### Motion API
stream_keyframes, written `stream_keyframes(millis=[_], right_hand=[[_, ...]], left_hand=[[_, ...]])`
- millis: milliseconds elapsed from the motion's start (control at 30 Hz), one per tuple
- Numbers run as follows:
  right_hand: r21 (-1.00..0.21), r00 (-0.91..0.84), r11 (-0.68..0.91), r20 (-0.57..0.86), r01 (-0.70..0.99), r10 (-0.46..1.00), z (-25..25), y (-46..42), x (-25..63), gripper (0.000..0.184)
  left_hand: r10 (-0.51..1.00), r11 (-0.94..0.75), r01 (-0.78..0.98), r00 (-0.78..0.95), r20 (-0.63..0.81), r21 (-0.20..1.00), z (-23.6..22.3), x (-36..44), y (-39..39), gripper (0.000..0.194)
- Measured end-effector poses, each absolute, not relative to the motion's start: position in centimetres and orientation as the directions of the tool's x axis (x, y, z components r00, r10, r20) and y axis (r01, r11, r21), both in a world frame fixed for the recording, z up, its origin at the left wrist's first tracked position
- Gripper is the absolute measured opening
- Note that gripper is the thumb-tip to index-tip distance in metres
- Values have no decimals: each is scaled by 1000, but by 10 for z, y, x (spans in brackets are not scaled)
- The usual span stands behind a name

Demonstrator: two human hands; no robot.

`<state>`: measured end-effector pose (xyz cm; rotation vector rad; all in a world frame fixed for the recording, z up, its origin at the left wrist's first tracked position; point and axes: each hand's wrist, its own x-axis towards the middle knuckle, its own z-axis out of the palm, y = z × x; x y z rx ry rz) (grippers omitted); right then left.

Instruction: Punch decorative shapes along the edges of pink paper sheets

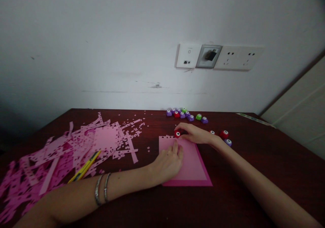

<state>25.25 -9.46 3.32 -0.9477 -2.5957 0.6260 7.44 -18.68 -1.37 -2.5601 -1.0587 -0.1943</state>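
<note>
A light pink sheet of paper (194,163) lies over a darker pink sheet (207,183) on the dark wooden table. Small heart-shaped holes line part of the light sheet's far edge. My left hand (167,163) rests flat on this paper, fingers stretched towards the far edge. At that edge, my right hand (191,132) grips a small red paper punch (177,133) with a white top and a dark mark on it. The punch sits at the end of the row of holes; whether its jaw is around the paper is too small to tell.
Pink paper scraps and punched strips (63,160) heap up on the left, with a yellow cutter-like tool (85,167) among them. Tiny cut-outs (135,131) are scattered nearby. More punches (182,114) stand near the wall, others (224,134) behind my right forearm. A ruler-like strip (255,119) lies far right.
</note>
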Motion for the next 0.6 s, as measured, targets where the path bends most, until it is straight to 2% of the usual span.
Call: stream_keyframes(millis=[100, 167, 267, 333, 400, 467, 533, 600], right_hand=[[-529, -723, 665, 133, 527, 678, 36, -95, 252, 27], [-556, -718, 651, 132, 517, 684, 37, -95, 253, 28], [-593, -720, 637, 134, 493, 681, 40, -94, 254, 27], [-620, -718, 623, 132, 478, 683, 42, -94, 255, 26], [-642, -710, 602, 125, 475, 693, 45, -95, 255, 26], [-653, -697, 585, 119, 481, 707, 47, -96, 255, 29], [-653, -683, 575, 119, 493, 720, 50, -96, 256, 33], [-649, -673, 572, 123, 501, 730, 51, -97, 256, 34]], left_hand=[[642, -681, 689, 725, 250, -249, -3, 72, -183, 38], [643, -700, 690, 721, 260, -184, 12, 68, -175, 31], [722, -629, 777, 587, 367, -7, 36, 56, -152, 26], [778, -586, 794, 494, 388, 165, 46, 45, -132, 24], [850, -526, 738, 465, 247, 422, 47, 36, -113, 30], [861, -386, 633, 509, 15, 670, 43, 30, -99, 40], [804, -268, 520, 584, -109, 811, 37, 27, -91, 42], [765, -224, 446, 631, -127, 867, 33, 26, -90, 37]])
